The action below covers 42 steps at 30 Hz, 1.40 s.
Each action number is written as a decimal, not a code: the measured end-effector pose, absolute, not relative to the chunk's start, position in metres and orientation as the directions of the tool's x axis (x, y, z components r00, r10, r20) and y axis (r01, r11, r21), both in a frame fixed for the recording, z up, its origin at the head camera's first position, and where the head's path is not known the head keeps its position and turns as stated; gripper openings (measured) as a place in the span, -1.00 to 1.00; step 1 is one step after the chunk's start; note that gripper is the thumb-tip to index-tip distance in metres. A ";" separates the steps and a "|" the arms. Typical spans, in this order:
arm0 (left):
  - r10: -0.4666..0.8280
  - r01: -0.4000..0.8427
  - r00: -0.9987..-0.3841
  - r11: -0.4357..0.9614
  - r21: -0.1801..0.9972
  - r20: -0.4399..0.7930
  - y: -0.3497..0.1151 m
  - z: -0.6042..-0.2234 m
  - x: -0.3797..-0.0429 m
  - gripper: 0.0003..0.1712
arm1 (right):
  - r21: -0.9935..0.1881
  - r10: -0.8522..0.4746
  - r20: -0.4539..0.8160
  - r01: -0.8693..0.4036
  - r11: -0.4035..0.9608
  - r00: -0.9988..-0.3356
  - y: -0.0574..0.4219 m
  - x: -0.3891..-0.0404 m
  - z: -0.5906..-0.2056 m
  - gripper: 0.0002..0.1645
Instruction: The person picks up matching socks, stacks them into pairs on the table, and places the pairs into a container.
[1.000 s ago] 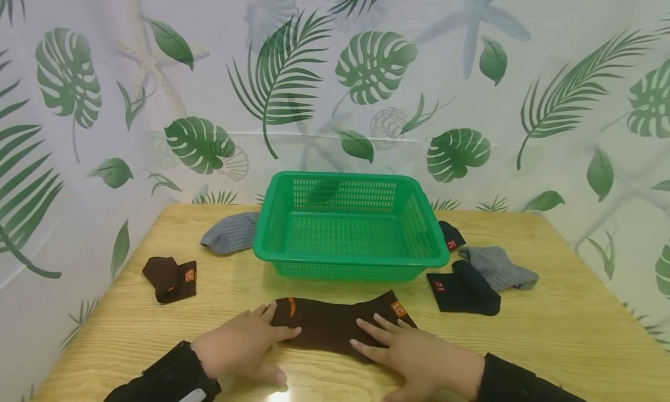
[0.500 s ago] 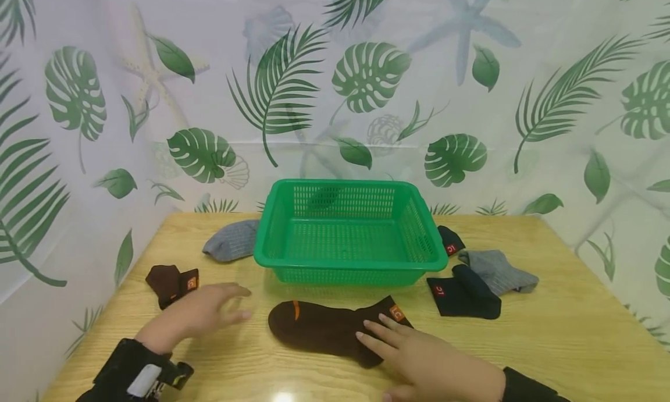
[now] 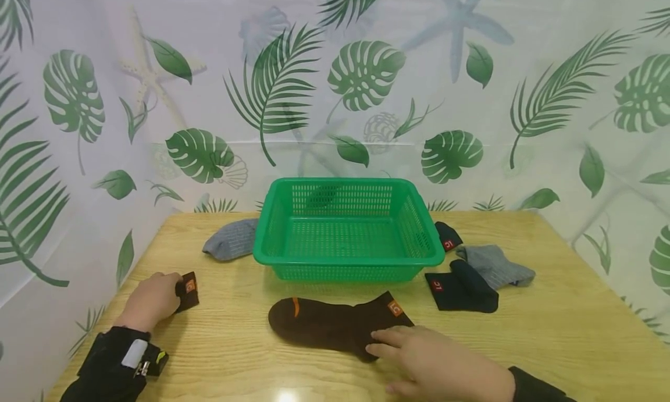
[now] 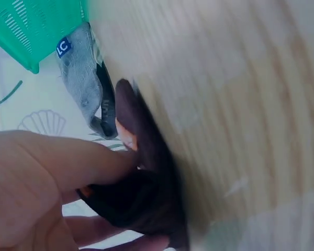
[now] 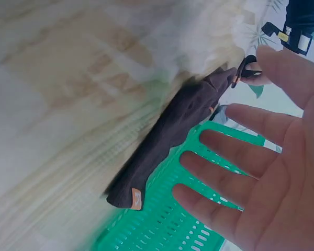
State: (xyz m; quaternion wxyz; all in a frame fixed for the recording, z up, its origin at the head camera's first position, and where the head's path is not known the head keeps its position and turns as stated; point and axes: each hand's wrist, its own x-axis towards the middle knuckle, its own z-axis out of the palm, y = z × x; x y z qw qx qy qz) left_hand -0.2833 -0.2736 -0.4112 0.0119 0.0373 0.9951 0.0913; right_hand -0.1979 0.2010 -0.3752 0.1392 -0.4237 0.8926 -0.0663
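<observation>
Fingers (image 4: 91, 229) of your left hand (image 3: 152, 300) were curled round a small, folded, orange-tagged dark-brown fabric sock (image 3: 188, 297) at the left of the pale wood-grain table (image 3: 570, 285). Your right hand (image 3: 429, 355) had its fingers extended and spread, by the right end of a long, flat dark-brown fabric sock (image 3: 330, 326); whether they touched it, I could not tell. That sock lay lengthwise across the near middle, just on the near side of a rectangular green perforated plastic basket (image 3: 348, 262). Left of the basket you had a grey ribbed sock (image 3: 232, 239). To its right lay a folded black red-tagged sock (image 3: 460, 288), a crumpled grey sock (image 3: 494, 265) partly behind that, and, farther back, a partly hidden black red-tagged piece (image 3: 448, 236).
</observation>
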 end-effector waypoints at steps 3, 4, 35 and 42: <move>0.075 0.068 -0.997 0.976 0.206 -0.029 -0.270 -0.408 -0.279 -0.63 | -0.219 -0.799 -0.167 -0.768 0.602 -0.578 0.200 -0.197 -0.378 -0.38; 0.086 0.076 -0.996 0.974 0.215 -0.035 -0.268 -0.406 -0.277 -0.64 | -0.208 -0.811 -0.154 -0.783 0.585 -0.565 0.200 -0.197 -0.380 -0.39; 0.533 0.015 -0.846 0.038 0.999 -0.008 -0.098 -0.332 -0.238 -0.49 | -0.827 -0.697 -0.157 0.479 -0.294 -0.699 0.141 -0.200 -0.396 -0.74; 0.610 -0.429 -0.775 -0.315 0.847 -0.166 -0.095 -0.359 -0.247 -0.52 | -0.821 -0.491 -0.300 0.484 -0.303 -0.818 0.147 -0.197 -0.385 -0.75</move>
